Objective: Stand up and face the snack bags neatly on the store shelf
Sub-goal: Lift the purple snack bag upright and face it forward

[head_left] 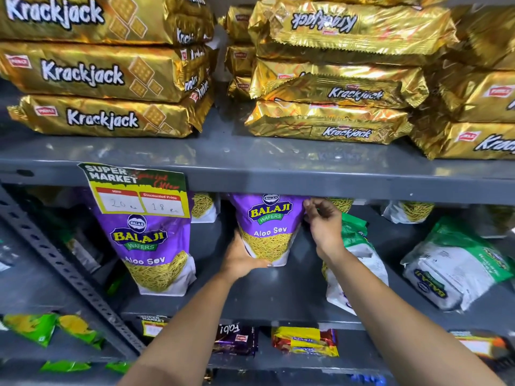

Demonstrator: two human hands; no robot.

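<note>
A purple Balaji Aloo Sev bag (269, 228) stands upright on the middle grey shelf (281, 296), label facing me. My left hand (241, 259) grips its lower left corner from below. My right hand (323, 222) pinches its upper right edge just under the shelf above. A second purple Aloo Sev bag (152, 246) stands upright to the left, its top hidden by a price tag. To the right, a green-and-white bag (355, 263) leans behind my right wrist, and another green-and-white bag (457, 263) lies on its side.
Gold Krackjack packs (94, 73) are stacked on the upper shelf, more (334, 90) to the right. A supermarket price tag (139, 190) hangs from the shelf edge. More sev bags (409, 211) sit at the back. Biscuit packs (305, 342) and green packets (53, 328) lie on the lower shelf. A perforated upright (55, 263) runs diagonally at left.
</note>
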